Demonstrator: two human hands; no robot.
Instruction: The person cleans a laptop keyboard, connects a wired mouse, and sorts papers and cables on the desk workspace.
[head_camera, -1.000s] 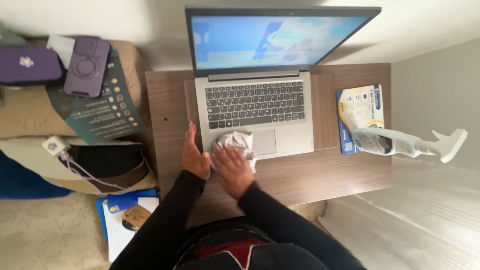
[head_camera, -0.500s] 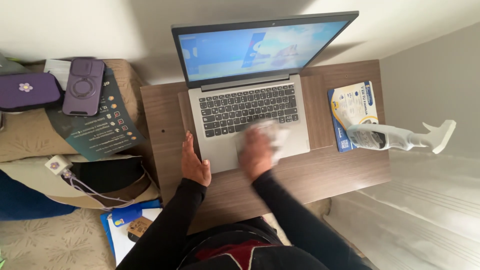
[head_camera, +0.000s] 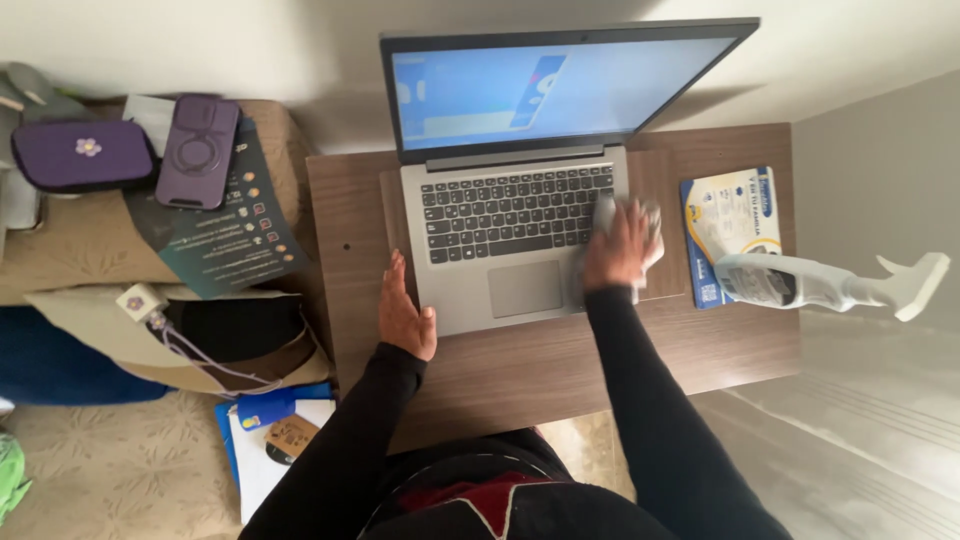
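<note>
- Right hand (head_camera: 618, 250) lies flat, fingers spread, pressing a pale cloth (head_camera: 648, 222) onto the right edge of the laptop (head_camera: 520, 240); both are motion-blurred, and the hand covers most of the cloth, so whether the fingers grip it cannot be told.
- Left hand (head_camera: 405, 315) rests open on edge against the laptop's front left corner, holding nothing.
- Wooden table (head_camera: 520, 360) carries the laptop; its near edge is hidden by the person's dark sleeves.
- White spray bottle (head_camera: 820, 283) lies on its side at the table's right edge, over a printed leaflet (head_camera: 730, 215) that it partly covers.
- Purple phone (head_camera: 197, 152) and purple pouch (head_camera: 80, 155) sit well left.
</note>
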